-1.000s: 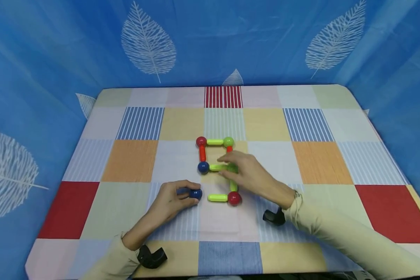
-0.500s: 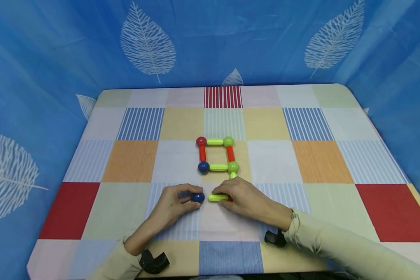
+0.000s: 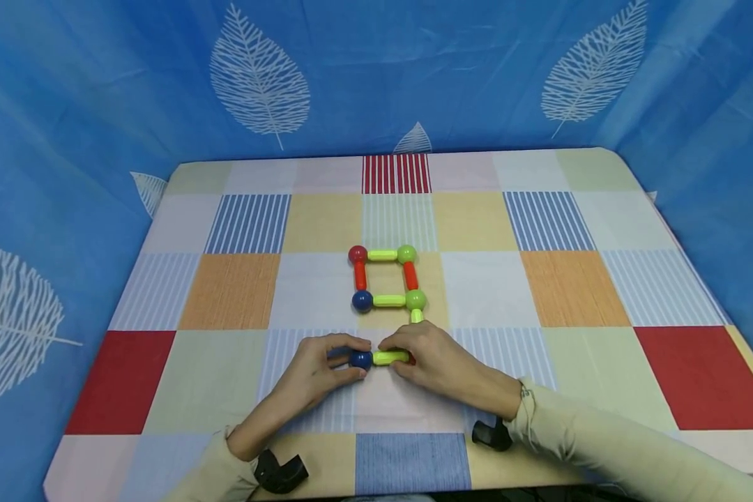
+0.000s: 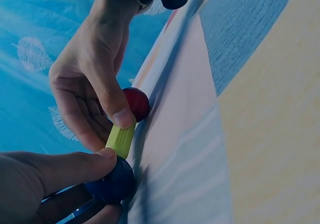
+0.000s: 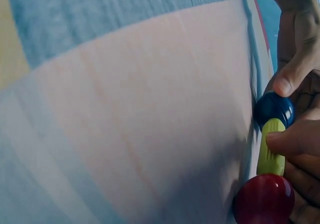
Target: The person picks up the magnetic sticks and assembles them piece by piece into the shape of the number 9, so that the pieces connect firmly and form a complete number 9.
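Observation:
My left hand (image 3: 316,369) pinches a dark blue ball (image 3: 360,360) between thumb and fingers. Part of a blue stick (image 4: 82,211) shows among those fingers in the left wrist view. Against the ball sits one end of a yellow-green stick (image 3: 389,358), which my right hand (image 3: 442,359) pinches. At that stick's other end is a red ball (image 5: 265,199), mostly covered by the right hand in the head view. Beyond the hands lies a square of balls and sticks (image 3: 389,300), with another yellow-green stick (image 3: 417,316) running from its green ball (image 3: 415,299) under the right hand.
A patchwork cloth (image 3: 226,376) covers the table. Blue leaf-print curtains (image 3: 364,77) hang behind it and at both sides. A black strap mount sits at the left wrist (image 3: 280,474) and another at the right wrist (image 3: 491,435).
My right hand came down from the square's near right corner and took hold of the nearer yellow-green stick. My left hand moved slightly right, bringing the blue ball against that stick's end.

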The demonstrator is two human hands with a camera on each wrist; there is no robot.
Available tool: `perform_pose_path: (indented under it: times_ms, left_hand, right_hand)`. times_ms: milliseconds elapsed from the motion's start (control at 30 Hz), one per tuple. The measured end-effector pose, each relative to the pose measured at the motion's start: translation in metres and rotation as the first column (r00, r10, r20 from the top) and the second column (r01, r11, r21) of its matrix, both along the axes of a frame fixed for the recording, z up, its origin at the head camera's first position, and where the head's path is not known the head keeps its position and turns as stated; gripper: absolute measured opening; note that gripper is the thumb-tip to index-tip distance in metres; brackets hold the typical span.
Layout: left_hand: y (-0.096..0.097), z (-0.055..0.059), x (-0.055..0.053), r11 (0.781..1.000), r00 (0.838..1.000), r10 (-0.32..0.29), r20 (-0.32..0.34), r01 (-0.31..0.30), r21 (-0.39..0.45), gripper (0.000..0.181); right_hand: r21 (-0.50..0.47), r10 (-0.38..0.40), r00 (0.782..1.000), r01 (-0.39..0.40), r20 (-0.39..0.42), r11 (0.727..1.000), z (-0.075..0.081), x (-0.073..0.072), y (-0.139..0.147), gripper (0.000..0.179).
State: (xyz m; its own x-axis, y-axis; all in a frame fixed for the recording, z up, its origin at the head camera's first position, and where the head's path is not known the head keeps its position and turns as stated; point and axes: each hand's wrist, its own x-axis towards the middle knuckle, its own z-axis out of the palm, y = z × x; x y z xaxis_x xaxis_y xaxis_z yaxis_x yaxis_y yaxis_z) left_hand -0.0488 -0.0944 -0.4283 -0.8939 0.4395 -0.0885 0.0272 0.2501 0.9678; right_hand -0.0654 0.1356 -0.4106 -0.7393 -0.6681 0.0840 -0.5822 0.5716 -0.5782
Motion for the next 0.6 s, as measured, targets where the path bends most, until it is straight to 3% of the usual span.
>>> perform_pose_path:
  times_ms: [200, 600]
  left_hand:
    - [-0.0014, 0.0017, -0.0025, 0.999, 0.999, -0.010, -0.033, 0.009, -0.041, 0.032]
    - [-0.0035, 0.0005, -0.0031, 0.998, 0.998, -0.041, -0.046, 0.038, -0.050, 0.033]
  right_hand:
    - [-0.008, -0.041, 0.998, 0.040, -0.038, 0.999, -0.0034, 0.0028, -0.0021, 0.025]
    - [0.009, -0.029, 0.999, 0.030, -0.036, 1.000, 0.0003, 0.0026, -0.0002, 0.028]
